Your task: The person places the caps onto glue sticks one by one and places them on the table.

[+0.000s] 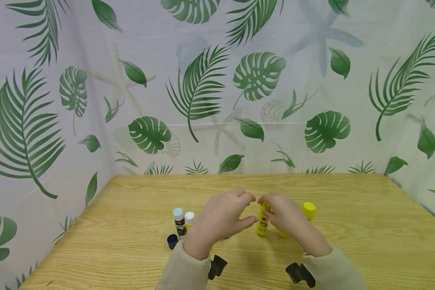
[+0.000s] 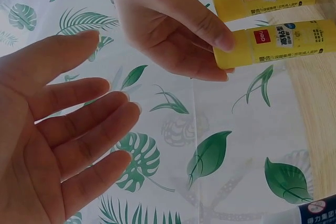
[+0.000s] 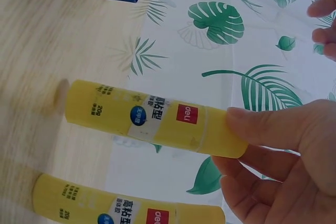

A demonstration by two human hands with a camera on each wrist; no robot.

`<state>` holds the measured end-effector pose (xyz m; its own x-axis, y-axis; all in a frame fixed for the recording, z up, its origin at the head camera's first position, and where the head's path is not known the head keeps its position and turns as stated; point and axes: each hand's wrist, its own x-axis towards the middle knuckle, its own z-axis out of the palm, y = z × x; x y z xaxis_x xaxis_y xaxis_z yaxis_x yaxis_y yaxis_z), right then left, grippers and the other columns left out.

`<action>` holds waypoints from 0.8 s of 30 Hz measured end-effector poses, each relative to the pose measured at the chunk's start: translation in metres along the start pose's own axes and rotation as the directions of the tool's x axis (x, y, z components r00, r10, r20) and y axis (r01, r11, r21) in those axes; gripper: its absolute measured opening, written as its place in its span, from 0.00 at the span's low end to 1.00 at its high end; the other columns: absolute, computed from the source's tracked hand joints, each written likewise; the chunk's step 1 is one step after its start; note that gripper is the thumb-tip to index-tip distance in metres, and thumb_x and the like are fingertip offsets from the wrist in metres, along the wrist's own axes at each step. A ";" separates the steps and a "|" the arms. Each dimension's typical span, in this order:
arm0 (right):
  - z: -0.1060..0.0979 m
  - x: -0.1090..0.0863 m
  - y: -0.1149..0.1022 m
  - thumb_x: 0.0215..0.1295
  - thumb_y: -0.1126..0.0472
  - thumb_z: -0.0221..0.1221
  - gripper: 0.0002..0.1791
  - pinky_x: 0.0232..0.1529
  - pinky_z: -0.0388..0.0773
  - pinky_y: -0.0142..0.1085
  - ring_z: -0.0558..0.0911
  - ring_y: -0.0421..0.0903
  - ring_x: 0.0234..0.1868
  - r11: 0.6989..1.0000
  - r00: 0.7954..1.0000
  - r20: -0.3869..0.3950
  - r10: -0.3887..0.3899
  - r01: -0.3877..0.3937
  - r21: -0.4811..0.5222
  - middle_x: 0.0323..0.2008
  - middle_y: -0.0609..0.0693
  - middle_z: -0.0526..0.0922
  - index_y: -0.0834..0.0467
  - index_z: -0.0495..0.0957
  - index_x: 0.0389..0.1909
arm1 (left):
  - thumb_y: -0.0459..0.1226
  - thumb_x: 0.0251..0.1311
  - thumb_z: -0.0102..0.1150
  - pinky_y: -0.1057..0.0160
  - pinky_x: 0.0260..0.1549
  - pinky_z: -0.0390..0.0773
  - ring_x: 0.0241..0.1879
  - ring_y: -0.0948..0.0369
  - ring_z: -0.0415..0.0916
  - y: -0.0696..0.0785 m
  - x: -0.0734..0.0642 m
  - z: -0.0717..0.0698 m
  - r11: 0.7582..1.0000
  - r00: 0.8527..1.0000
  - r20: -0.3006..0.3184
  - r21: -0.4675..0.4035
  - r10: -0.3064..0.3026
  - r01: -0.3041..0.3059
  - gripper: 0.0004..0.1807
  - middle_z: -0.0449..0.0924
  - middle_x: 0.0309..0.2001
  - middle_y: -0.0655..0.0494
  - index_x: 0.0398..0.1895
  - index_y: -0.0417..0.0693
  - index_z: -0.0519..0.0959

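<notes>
1. Right hand (image 1: 280,211): the nearer hand, in contact with the held glue stick (image 3: 155,119). The thumb and curled fingers pinch the stick at its yellow cap end; the grip is closed to the width of the cap.
2. Held glue stick: long axis close to vertical, cap end up. The body lies below the right hand's fingertips and toward the person's left of that hand. Whether its base touches the table (image 1: 377,241) or stands just above it cannot be told.
3. Left hand (image 1: 226,213): fingers spread and thumb held well away from them; it holds nothing. The held glue stick lies to its right, just beyond the fingertips and apart from them, so that the stick stands between the two hands, with its upright axis crossing the opening of the left hand.
4. Right of the held glue stick: a second glue stick (image 1: 283,234), largely hidden by the right hand, and a third glue stick (image 1: 309,210), partly covered by the forearm. Both are upright.
5. Left of the left hand, well apart from the held glue stick: a dark-labelled bottle (image 1: 180,226), a white-capped container (image 1: 189,218) and a dark blue cap (image 1: 172,241).
6. Beyond the table: a leaf-printed backdrop (image 1: 210,153).
</notes>
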<state>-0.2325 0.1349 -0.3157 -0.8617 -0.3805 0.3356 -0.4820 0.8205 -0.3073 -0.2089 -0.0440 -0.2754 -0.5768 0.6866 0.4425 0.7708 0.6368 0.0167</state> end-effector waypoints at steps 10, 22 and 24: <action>0.002 0.000 0.000 0.50 0.73 0.60 0.10 0.38 0.74 0.42 0.77 0.51 0.37 1.000 1.000 0.026 0.011 -0.011 0.007 0.35 0.55 0.79 0.65 0.77 0.35 | 0.47 0.52 0.59 0.77 0.20 0.66 0.21 0.70 0.66 0.000 0.000 0.001 1.000 1.000 -0.005 -0.008 0.021 -0.021 0.17 0.74 0.34 0.59 0.41 0.47 0.76; 0.004 0.000 0.001 0.50 0.75 0.59 0.09 0.36 0.75 0.40 0.78 0.50 0.35 1.000 1.000 0.022 -0.016 0.015 0.023 0.34 0.55 0.79 0.65 0.78 0.34 | 0.47 0.52 0.59 0.78 0.19 0.64 0.20 0.71 0.64 0.001 0.001 0.002 0.999 0.999 -0.006 0.013 0.033 -0.033 0.17 0.74 0.32 0.60 0.40 0.48 0.76; 0.004 0.000 0.001 0.50 0.75 0.58 0.09 0.36 0.75 0.40 0.78 0.49 0.35 1.000 1.000 0.024 -0.012 0.011 0.026 0.34 0.55 0.79 0.65 0.78 0.34 | 0.47 0.52 0.60 0.78 0.19 0.64 0.20 0.71 0.64 0.001 0.001 0.002 0.999 0.999 -0.009 0.009 0.036 -0.036 0.17 0.74 0.32 0.60 0.40 0.47 0.77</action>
<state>-0.2335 0.1338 -0.3200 -0.8596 -0.4001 0.3177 -0.4954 0.8049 -0.3267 -0.2090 -0.0424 -0.2766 -0.5458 0.7060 0.4513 0.7888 0.6146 -0.0074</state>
